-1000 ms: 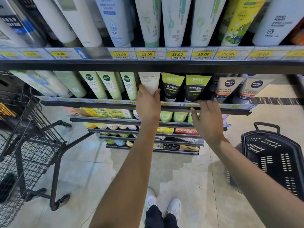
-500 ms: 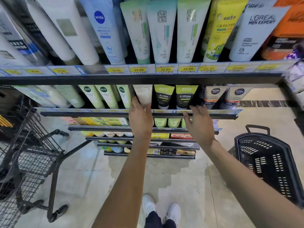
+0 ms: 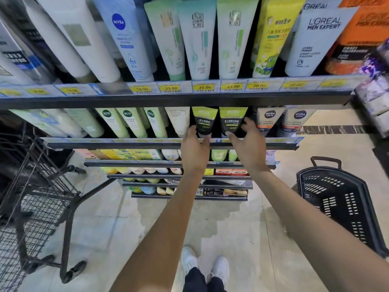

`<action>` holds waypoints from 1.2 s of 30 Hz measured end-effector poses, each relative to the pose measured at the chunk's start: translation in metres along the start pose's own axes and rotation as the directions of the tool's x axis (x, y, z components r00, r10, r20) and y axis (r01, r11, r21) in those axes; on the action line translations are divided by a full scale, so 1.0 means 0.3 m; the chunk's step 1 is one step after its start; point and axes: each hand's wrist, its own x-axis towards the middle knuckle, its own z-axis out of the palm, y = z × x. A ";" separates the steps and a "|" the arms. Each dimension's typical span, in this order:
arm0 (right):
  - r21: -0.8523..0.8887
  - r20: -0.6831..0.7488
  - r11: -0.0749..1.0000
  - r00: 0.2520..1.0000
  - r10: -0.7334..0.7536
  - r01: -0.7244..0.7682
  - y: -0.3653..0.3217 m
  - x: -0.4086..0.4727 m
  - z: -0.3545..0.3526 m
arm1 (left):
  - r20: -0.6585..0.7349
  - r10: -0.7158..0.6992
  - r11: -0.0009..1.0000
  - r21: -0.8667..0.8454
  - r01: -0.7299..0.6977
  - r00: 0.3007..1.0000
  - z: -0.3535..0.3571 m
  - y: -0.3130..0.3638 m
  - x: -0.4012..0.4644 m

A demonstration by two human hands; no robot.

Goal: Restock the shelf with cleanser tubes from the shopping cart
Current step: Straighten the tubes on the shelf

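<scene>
Figure: both hands at the second shelf (image 3: 168,145), taken here as the landmark. My left hand (image 3: 194,150) rests against the shelf's front lip with its fingers (image 3: 192,131) extended and unclenched, touching the lower part of the left black-and-green cleanser tube (image 3: 204,121); my right hand (image 3: 248,144) is spread loosely around the right black-and-green cleanser tube (image 3: 231,120), thumb at its cap, other fingers beside its far edge, not visibly gripping. I judge this as squaring two stocked tubes: they stand cap-down, labels outward, leaning back so the lip stops them sliding out. Left of them on the shelf stands a cream tube (image 3: 179,121); right of them, the Nivea Men tubes (image 3: 267,120), just beside my right hand. Room is tight: the upper shelf's price rail (image 3: 189,89) overhangs the tube tops, so any lift must come forward first. Below and left of the shelf sits the shopping cart (image 3: 37,197); its contents cannot be made out. Below and right, a black basket (image 3: 341,203).
</scene>
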 end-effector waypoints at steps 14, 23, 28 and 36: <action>-0.052 -0.005 0.999 1.000 -0.015 0.015 0.015 0.081 0.023 | -0.020 -0.106 0.994 0.026 0.107 0.994 0.099 0.006 0.077; -0.081 0.014 0.997 1.000 -0.016 0.017 0.006 0.082 0.007 | -0.045 -0.082 0.992 0.097 0.086 0.996 0.102 0.015 0.065; -0.071 0.016 0.997 1.000 -0.017 0.018 0.000 0.075 0.001 | -0.046 -0.075 0.990 0.116 0.079 0.996 0.097 0.018 0.063; -0.159 0.037 0.983 0.996 -0.085 0.090 0.010 0.052 -0.017 | 0.026 -0.050 0.988 0.148 0.046 0.998 0.076 0.020 0.049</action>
